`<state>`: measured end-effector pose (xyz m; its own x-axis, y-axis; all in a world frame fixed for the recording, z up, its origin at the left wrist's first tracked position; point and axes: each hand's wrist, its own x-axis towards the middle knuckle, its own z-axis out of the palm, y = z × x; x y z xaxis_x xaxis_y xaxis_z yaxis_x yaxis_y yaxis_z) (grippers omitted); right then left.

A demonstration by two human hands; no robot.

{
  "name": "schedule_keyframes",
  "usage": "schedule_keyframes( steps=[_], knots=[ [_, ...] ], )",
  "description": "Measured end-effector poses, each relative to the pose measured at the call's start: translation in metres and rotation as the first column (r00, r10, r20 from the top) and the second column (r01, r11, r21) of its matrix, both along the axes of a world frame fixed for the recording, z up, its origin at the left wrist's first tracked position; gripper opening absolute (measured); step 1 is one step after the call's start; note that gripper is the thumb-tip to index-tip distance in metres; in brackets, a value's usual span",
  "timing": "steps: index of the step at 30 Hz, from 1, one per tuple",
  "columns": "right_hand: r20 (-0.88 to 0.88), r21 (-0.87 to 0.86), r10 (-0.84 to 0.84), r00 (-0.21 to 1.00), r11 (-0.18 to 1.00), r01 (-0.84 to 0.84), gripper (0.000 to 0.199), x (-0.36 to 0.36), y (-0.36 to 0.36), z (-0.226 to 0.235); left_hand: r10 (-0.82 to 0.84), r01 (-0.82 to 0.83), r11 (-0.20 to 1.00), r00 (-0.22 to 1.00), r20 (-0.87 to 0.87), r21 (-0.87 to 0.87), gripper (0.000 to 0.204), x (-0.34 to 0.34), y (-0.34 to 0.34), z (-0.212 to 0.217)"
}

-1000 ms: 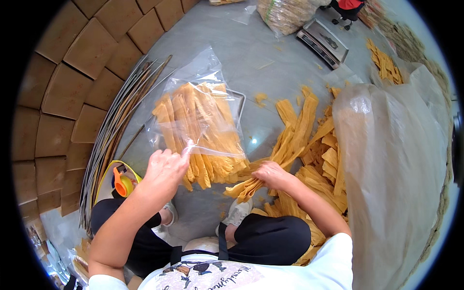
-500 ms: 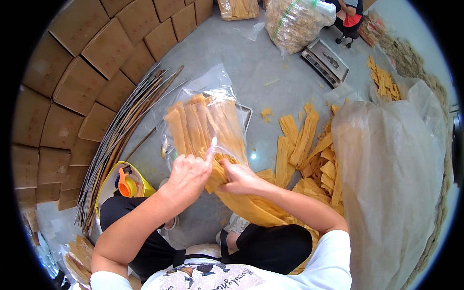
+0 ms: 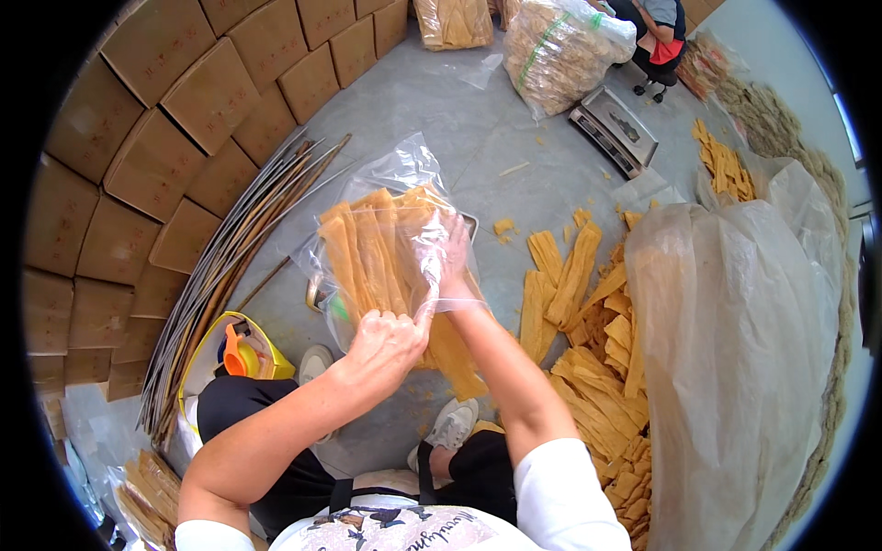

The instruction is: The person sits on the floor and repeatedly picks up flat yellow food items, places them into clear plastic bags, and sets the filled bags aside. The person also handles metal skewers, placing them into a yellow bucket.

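Observation:
A clear plastic bag lies on a metal tray, filled with long yellow dried tofu-skin strips. My left hand is closed on the near rim of the bag's mouth, its forefinger and thumb lifting the film. My right hand reaches inside the bag up to the wrist. It lies over the strips on the right side with fingers stretched forward, partly blurred by glare on the plastic. Below my right wrist, the ends of some strips stick out of the bag's mouth.
Loose strips pile up to my right beside a large translucent sheet. Poles and stacked cartons stand left, with a yellow-rimmed container near my knee. A scale, stuffed sack and seated person are farther off.
My right hand has moved forward from the bag's mouth into the bag, carrying the strips in. My left hand has shifted slightly right and nearer, still pinching the rim.

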<state>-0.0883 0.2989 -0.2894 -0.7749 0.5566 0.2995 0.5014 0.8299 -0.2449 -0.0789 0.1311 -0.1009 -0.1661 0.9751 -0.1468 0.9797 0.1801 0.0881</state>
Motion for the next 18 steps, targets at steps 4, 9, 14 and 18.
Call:
schedule_keyframes(
  steps=[4, 9, 14, 18],
  knots=[
    [0.121, 0.100, 0.414, 0.902, 0.899, -0.426, 0.065, 0.042, -0.013, 0.044, 0.008, -0.008, 1.000, 1.000, -0.001, -0.020, 0.075, -0.004, -0.007, 0.000],
    [0.409, 0.090, 0.499, 0.764, 0.811, -0.578, 0.065, 0.115, -0.028, 0.058, 0.025, -0.024, 0.999, 1.000, 0.018, -0.036, 0.074, -0.004, -0.001, 0.007],
    [0.260, -0.340, 0.483, 0.836, 0.856, -0.389, 0.048, 0.152, -0.008, 0.043, -0.034, 0.035, 0.999, 0.999, 0.030, -0.033, 0.072, -0.002, -0.001, 0.002],
    [-0.148, -0.623, 0.395, 0.907, 0.674, -0.396, 0.036, 0.168, 0.016, 0.064, -0.019, 0.021, 0.997, 1.000, 0.022, -0.077, 0.071, 0.000, -0.001, 0.005]
  ],
)
